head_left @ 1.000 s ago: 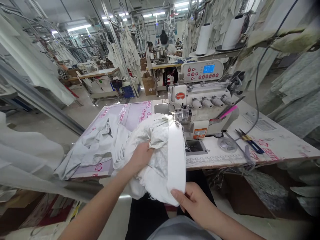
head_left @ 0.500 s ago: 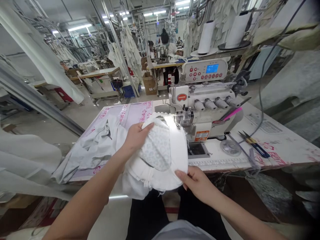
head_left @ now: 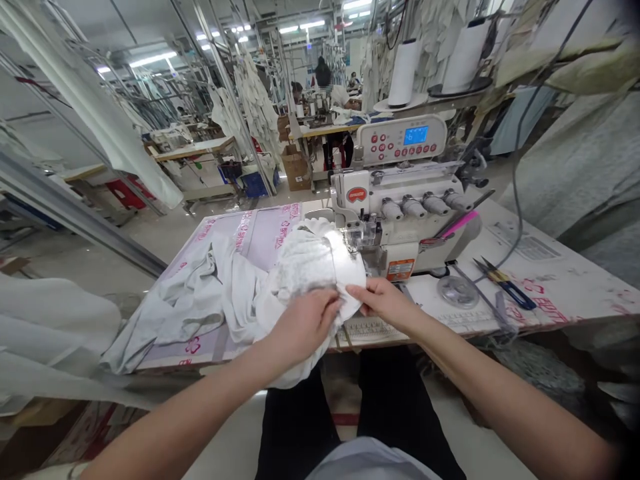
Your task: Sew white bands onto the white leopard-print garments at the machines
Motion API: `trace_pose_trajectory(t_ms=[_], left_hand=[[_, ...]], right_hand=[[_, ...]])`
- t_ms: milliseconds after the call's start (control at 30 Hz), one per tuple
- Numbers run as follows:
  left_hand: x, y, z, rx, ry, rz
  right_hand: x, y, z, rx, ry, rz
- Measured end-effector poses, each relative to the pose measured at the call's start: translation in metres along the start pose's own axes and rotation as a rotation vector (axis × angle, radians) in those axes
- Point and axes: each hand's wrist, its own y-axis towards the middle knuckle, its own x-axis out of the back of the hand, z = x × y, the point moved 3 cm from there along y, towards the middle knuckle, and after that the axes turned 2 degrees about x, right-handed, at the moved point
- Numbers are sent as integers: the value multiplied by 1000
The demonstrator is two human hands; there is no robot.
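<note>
A white garment piece (head_left: 320, 263) lies bunched on the sewing table (head_left: 550, 280), its edge reaching the needle area of the white overlock machine (head_left: 400, 210). My left hand (head_left: 305, 323) is closed on the near edge of the white fabric. My right hand (head_left: 383, 300) pinches the same edge just to the right, in front of the machine's presser foot. More pale fabric (head_left: 200, 293) trails off to the left across the table.
Scissors (head_left: 503, 283) and a round clear disc (head_left: 456, 291) lie on the table right of the machine. Two thread cones (head_left: 404, 73) stand behind it. Hanging garments (head_left: 255, 107) and other workstations with seated people fill the background. Grey cloth hangs at right.
Both hands have moved forward and closer together, bringing the white fabric's edge down onto the table in front of the machine. The piece is no longer held up off the table's edge.
</note>
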Motion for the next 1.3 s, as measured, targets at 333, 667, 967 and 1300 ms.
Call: trace_pose_trajectory(t_ms=[333,667,967,1300], left_hand=[[-32,-92,-26,67,-252,669],[-48,-103,2,132,-666,636],[-24,-32,45,358,68,-133],[38,-22,32,353,-75,-312]], right_hand=[[-34,-40,-5,-128,189,41],[-100,-121,-20,-86,181,192],[-92,-121,-33,-79,58,147],[-64,-89,-24,-18,95,111]])
